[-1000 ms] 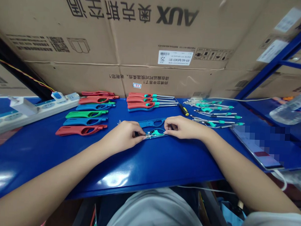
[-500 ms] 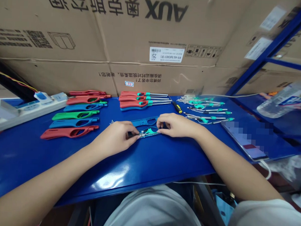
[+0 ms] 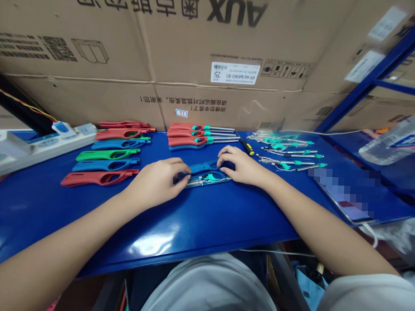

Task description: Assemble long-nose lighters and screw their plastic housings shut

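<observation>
In front of me lies a blue lighter shell half (image 3: 194, 184) with a turquoise trigger (image 3: 211, 177) and thin inner parts set in it. Just behind and above it is a second blue shell half (image 3: 202, 166), its left end pinched in my left hand (image 3: 166, 179). My right hand (image 3: 239, 165) curls its fingers around the right end of the shell halves. Its fingertips press there, and exactly which half they grip is partly hidden.
Red, blue and green lighter shells (image 3: 107, 154) lie in a column at left, beside a white power strip (image 3: 47, 145). Assembled lighters (image 3: 187, 139), a screwdriver (image 3: 247, 147) and metal tubes with turquoise parts (image 3: 292, 154) sit at the back. A phone (image 3: 345, 196) rests at right; cardboard (image 3: 110, 93) stands behind.
My left hand has moved from the inner parts of the near shell half to the other blue half, which is now closer to it. My right hand stays at the right end.
</observation>
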Demonstrator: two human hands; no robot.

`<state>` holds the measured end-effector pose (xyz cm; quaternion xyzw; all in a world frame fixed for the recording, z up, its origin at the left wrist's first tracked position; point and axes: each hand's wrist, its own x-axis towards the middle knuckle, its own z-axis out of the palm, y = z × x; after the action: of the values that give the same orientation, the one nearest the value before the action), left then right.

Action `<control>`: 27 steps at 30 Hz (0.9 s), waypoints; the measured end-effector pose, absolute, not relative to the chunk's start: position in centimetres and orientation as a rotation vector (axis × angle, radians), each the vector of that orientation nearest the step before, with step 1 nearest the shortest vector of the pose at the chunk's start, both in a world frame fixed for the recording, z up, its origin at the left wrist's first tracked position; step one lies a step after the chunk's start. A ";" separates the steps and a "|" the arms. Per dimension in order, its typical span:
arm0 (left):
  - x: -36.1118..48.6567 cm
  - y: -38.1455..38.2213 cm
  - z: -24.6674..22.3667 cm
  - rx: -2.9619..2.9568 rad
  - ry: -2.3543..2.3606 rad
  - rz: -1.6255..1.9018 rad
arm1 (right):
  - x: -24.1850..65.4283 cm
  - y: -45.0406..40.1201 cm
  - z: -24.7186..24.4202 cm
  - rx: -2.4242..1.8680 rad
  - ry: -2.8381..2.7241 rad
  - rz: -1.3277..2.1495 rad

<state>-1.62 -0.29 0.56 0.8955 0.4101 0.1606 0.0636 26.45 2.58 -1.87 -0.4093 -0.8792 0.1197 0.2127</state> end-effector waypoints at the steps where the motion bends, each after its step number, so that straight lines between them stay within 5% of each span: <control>1: -1.7 -0.2 0.5 2.724 1.227 0.491 | 26.5 2.6 -1.8 -1.168 -2.423 0.325; 8: -1.6 0.1 0.0 2.796 1.137 0.683 | 26.2 2.5 -1.2 -1.163 -2.264 0.303; 16: -1.5 -0.1 0.2 2.901 0.997 0.904 | 24.7 2.1 -1.1 -1.276 -1.748 0.839; 27: -1.7 0.1 0.1 3.027 0.783 0.731 | 24.8 2.4 -0.4 -1.377 -1.455 1.041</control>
<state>-1.72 0.09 0.11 0.9421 0.2437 0.2275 -0.0349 24.82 2.42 -0.37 -0.5514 -0.5825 0.4166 0.4279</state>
